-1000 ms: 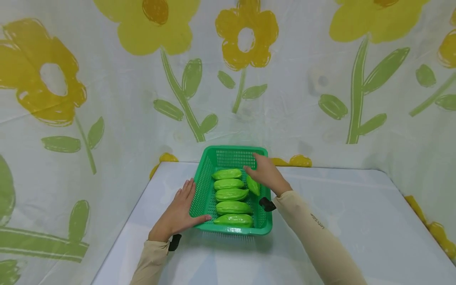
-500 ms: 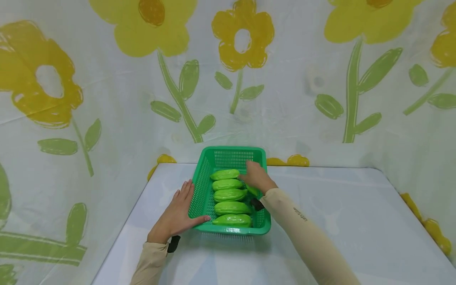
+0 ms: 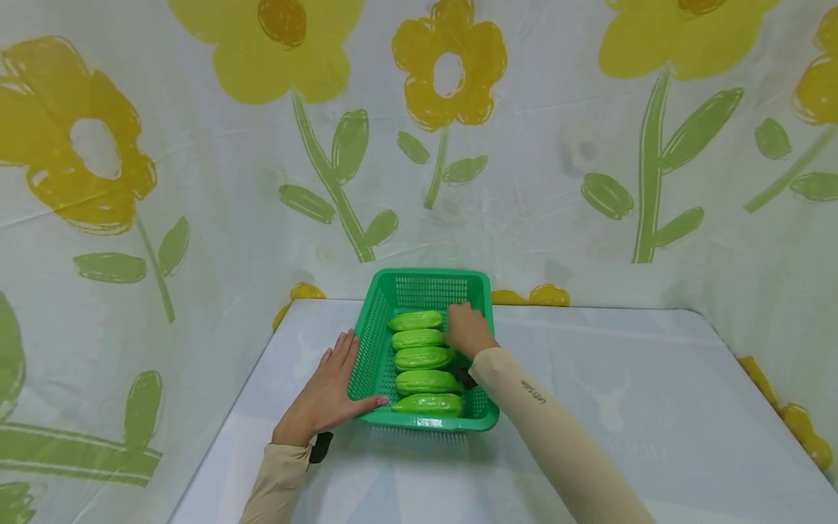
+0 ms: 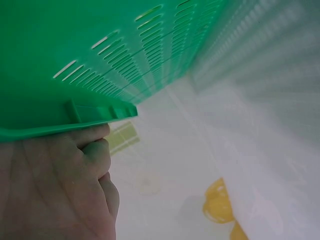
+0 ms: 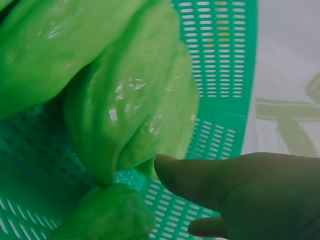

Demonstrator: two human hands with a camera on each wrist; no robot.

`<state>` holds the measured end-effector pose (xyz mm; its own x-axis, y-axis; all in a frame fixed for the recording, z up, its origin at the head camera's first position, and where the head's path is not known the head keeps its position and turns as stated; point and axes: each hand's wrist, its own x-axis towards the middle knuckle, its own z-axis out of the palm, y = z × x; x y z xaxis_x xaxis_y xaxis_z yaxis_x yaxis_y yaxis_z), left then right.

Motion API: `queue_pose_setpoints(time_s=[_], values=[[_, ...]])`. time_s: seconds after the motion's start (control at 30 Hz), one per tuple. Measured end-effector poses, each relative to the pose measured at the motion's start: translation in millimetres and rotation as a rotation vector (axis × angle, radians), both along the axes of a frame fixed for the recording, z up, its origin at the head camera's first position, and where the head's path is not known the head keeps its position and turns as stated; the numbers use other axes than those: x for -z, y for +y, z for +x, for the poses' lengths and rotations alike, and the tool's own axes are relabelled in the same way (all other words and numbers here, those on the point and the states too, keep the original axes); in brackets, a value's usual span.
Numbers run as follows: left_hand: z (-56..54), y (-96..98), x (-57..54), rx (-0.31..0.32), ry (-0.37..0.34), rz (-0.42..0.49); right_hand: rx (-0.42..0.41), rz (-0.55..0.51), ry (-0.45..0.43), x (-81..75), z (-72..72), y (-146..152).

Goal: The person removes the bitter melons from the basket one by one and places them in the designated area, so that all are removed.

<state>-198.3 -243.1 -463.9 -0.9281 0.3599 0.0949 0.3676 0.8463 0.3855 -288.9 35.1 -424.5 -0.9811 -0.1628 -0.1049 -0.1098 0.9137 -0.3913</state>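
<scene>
Glossy green star fruits lie in a slatted green basket (image 3: 386, 291), several of them in a column, such as this star fruit (image 3: 424, 358). The left hand (image 3: 327, 386) rests on the basket's near left side, fingers straight along the outside and thumb over the rim. In the left wrist view, that hand (image 4: 60, 185) touches the rim from below. The right hand (image 3: 468, 331) reaches into the basket's right side with bent fingers, hiding what is under it. In the right wrist view, the thumb (image 5: 187, 177) meets a star fruit (image 5: 135, 100); another star fruit (image 5: 107, 215) lies below it. A grip cannot be confirmed.
The basket stands on a pale table (image 3: 609, 393), close to its back edge. A white curtain with yellow flowers (image 3: 452, 156) hangs behind and along the sides. Basket walls surround the right hand's fingers.
The right hand has lowered into the basket and shifted a little left, its fingers bending. It now covers the star fruit at the right that showed before. The left hand stays put.
</scene>
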Motion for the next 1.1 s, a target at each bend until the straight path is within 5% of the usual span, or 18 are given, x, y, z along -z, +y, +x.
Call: queue_pose_setpoints(time_s=[0.33,0.57,1.1], values=[[3.3,0.9,0.6,0.009,-0.002,0.025,-0.031,0.152,0.119,12.4,2.0,-4.2],[3.6,1.0,1.5,0.009,-0.012,0.019,-0.027,0.195,0.120,13.7,3.9,-6.2],[0.9,-0.3,0.8,0.010,0.011,0.002,-0.019,0.018,0.122,7.9,0.1,-3.0]])
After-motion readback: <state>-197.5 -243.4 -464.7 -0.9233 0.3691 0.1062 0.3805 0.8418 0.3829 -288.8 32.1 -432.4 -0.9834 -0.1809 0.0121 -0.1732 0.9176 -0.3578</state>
